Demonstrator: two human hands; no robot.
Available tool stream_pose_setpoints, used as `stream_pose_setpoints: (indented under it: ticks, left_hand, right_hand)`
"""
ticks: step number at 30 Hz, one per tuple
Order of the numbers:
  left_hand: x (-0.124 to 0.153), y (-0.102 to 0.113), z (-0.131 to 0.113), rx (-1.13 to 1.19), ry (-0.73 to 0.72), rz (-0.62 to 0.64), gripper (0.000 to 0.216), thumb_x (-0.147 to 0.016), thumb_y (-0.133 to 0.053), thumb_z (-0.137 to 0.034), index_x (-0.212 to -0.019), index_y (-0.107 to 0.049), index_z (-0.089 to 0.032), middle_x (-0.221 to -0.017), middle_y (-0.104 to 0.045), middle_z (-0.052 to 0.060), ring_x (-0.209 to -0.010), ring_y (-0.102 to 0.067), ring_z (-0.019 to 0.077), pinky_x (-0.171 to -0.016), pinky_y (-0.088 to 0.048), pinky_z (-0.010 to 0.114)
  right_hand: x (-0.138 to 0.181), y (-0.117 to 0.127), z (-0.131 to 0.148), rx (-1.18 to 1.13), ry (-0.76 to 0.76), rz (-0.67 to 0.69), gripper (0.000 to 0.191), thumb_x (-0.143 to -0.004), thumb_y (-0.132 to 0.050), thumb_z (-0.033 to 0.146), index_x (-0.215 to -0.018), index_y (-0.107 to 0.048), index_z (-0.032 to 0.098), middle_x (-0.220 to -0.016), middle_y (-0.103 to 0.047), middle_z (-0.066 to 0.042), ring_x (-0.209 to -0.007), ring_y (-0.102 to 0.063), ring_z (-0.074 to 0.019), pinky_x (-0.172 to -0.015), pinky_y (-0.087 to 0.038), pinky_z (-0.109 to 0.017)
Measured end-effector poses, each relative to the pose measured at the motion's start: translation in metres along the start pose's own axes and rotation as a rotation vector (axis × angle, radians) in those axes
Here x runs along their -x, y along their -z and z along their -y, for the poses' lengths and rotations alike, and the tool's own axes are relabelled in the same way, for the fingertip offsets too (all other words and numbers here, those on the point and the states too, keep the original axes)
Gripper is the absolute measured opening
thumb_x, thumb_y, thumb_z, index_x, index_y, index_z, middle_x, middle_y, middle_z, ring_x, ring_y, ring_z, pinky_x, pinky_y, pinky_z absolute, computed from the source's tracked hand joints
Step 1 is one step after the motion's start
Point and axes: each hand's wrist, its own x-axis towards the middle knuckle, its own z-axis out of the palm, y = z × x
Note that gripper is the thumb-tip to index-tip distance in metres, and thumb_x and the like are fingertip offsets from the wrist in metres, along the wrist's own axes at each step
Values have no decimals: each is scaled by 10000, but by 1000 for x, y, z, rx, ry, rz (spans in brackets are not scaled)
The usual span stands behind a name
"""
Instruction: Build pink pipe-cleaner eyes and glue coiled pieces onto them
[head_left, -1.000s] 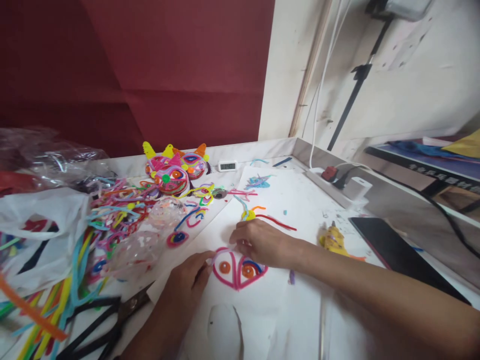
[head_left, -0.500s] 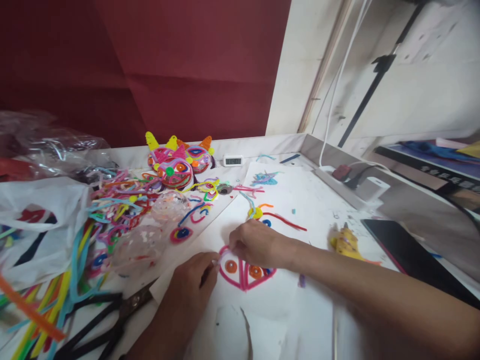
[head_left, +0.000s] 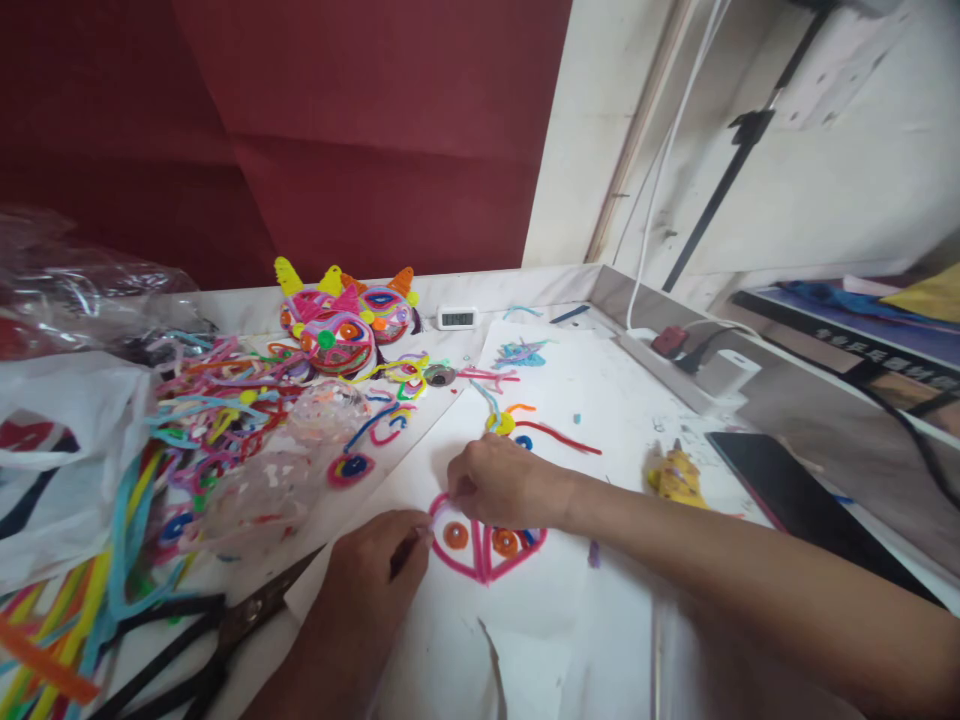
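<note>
A pink pipe-cleaner outline lies on white paper, split down the middle by pink strips. Each half holds an orange coil, the left orange coil with a pearl-like bead in its centre. At the outline's left edge, my left hand is closed in a pinch, with the end of a pale lilac pipe cleaner at its fingertips. My right hand curls over the top of the outline, fingers pressed together; they hide whatever they hold. Blue shows at the outline's right side, partly under my right wrist.
Black-handled scissors lie left of the paper, near loose pipe cleaners and a white plastic bag. Finished colourful masks stand behind, beside a small digital clock. A dark phone-like slab and yellow piece are at right.
The whole view has shifted slightly, so things appear a little further left. Both hands stay at nearly the same spots on the pink outline.
</note>
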Motion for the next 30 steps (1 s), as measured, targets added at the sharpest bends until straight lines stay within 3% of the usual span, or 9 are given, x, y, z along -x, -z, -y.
stream_pose_setpoints:
  ticks: [11,20,25,30]
  left_hand:
    - [2,2,0,152,186,75,256,-788,-520,-381,-868,-690,-207,-712,-710,4,-643,-654,179,-594,-489,249]
    - [3,4,1,356,304,50,285,-724,-601,-368,-919,-674,-173,-599,-585,-35,-569,-563,130,-530,-420,212]
    - [7,5,2,561,328,134,320,-718,-648,-374,-978,-666,-189,-605,-560,-48,-492,-480,87,-441,-351,180]
    - [12,10,-12,687,308,207,209,-743,-642,-384,-742,-634,-176,-505,-499,-59,-417,-404,56,-385,-283,154]
  right_hand:
    - [4,4,-3,-67,25,-2,165,-716,-612,107,-816,-725,174,-781,-707,-38,-714,-623,-150,-632,-429,-215]
    - [17,13,-3,-99,170,-2,194,-677,-595,20,-753,-712,155,-729,-682,-38,-669,-577,-147,-613,-385,-234]
    - [26,18,-3,-295,172,-90,180,-671,-573,7,-737,-670,143,-699,-652,0,-614,-546,-105,-576,-395,-200]
    - [38,15,13,-632,153,-161,70,-803,-555,126,-773,-615,144,-634,-586,37,-545,-508,-71,-505,-396,-169]
